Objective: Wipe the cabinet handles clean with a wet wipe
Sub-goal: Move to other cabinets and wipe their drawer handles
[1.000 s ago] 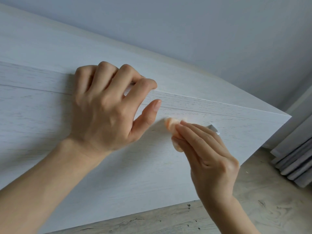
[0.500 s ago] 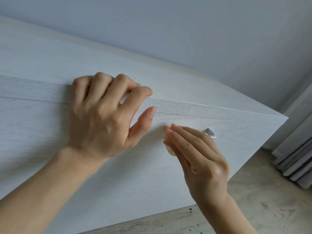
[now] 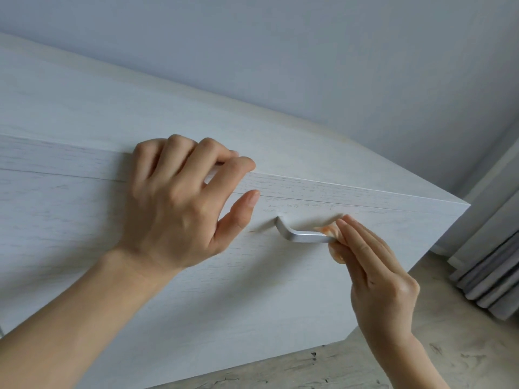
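Observation:
A silver metal handle (image 3: 302, 235) sticks out from the front of the white wood-grain cabinet (image 3: 196, 304). My right hand (image 3: 373, 265) pinches a small orange-tinted wet wipe (image 3: 330, 231) around the handle's right end, which the wipe and fingers hide. My left hand (image 3: 179, 203) rests on the cabinet's top front edge, its fingers curled over the edge and its thumb stretched toward the handle's left end.
A pale grey wall (image 3: 337, 66) rises behind the cabinet. Grey curtain folds (image 3: 488, 279) hang at the right. A light wood-pattern floor (image 3: 337, 366) shows below the cabinet's right corner.
My right hand has slid the wipe rightward along the handle, uncovering its left part. The left hand stays on the top edge while the view has shifted.

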